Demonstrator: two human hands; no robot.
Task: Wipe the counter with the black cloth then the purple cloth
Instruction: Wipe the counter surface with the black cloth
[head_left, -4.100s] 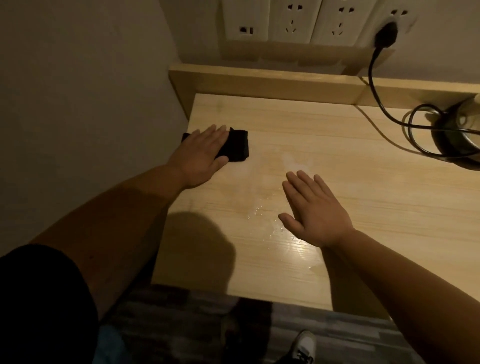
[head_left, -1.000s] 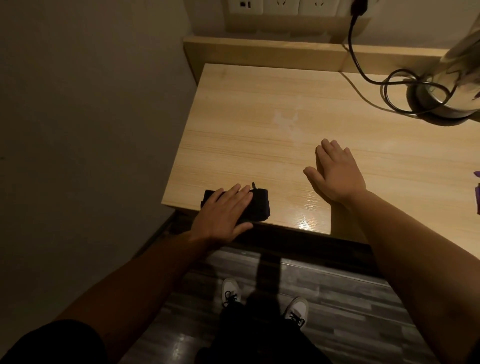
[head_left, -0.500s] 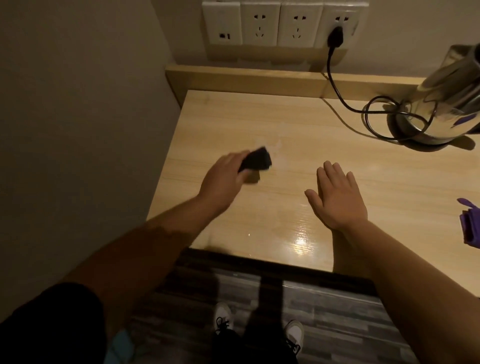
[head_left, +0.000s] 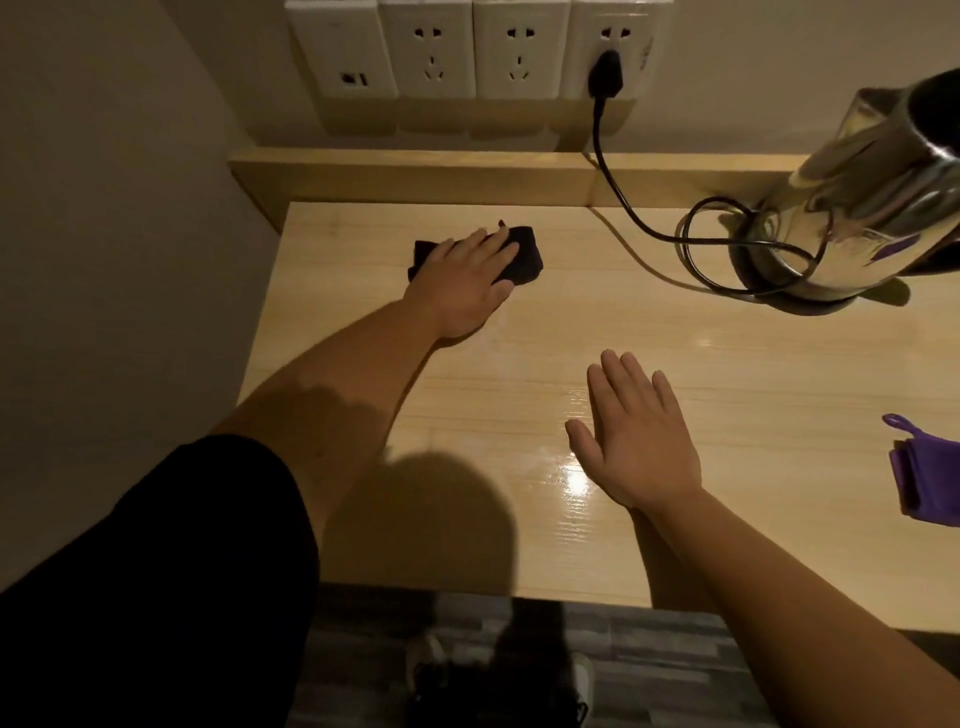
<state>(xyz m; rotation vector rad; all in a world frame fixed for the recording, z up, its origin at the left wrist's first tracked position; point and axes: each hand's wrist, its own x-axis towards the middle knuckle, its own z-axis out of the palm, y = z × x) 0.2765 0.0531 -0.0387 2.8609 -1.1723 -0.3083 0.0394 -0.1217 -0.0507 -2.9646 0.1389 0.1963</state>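
Your left hand (head_left: 462, 283) lies flat, fingers together, pressing the black cloth (head_left: 524, 257) on the far left part of the desk (head_left: 727, 405). Your right hand (head_left: 636, 439) is open and holds nothing. The purple cloth (head_left: 927, 480) waits at the right edge. Both cloths look soft and light, so press down or pinch a fold. I see no words to read.

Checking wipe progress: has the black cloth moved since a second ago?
Yes. The black cloth, under the left hand, went from the counter's near edge toward the back ledge.
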